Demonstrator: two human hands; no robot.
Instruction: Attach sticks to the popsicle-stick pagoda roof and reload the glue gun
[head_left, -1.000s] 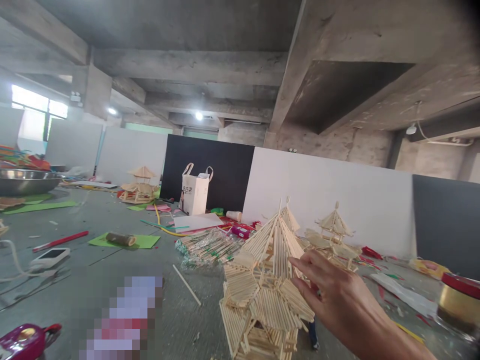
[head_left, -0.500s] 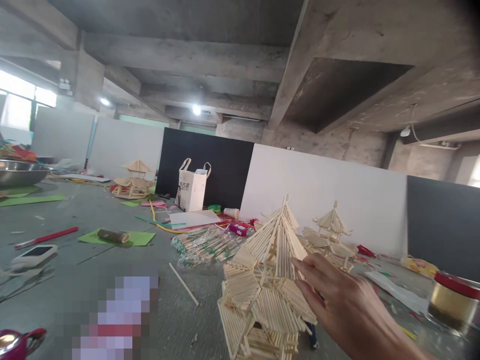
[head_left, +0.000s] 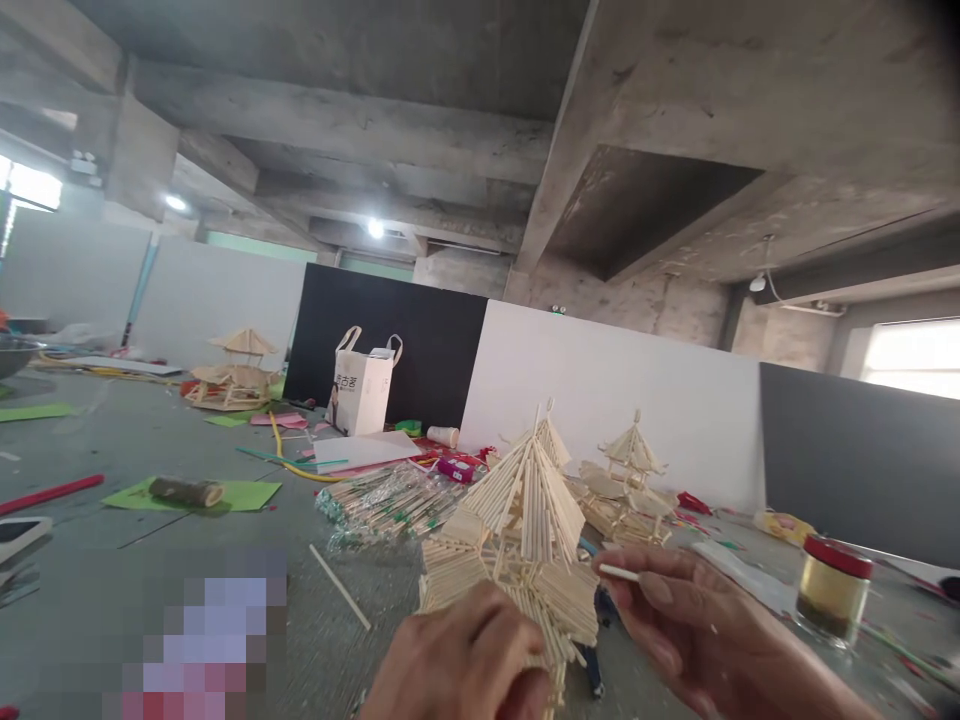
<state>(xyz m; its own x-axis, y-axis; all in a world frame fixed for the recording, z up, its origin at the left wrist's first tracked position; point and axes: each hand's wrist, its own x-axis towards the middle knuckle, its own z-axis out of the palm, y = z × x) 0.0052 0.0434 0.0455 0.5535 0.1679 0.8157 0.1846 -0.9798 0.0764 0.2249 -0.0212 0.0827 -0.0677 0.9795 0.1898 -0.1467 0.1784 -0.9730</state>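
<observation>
The right hand [head_left: 697, 612] pinches a short wooden stick [head_left: 619, 573] between thumb and fingers, beside the tiered stick pavilion [head_left: 525, 495], well in from the worktop's [head_left: 247, 540] far edge. The left hand [head_left: 461, 655] curls before its lower roof, grip hidden. A light pinch and gentle bracing seem wisest.

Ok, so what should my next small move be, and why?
Probably ease the short stick toward the nearest wooden model: your right hand pinches it just beside that model, and your left hand is at the front, its fingertips mostly hidden.
</observation>
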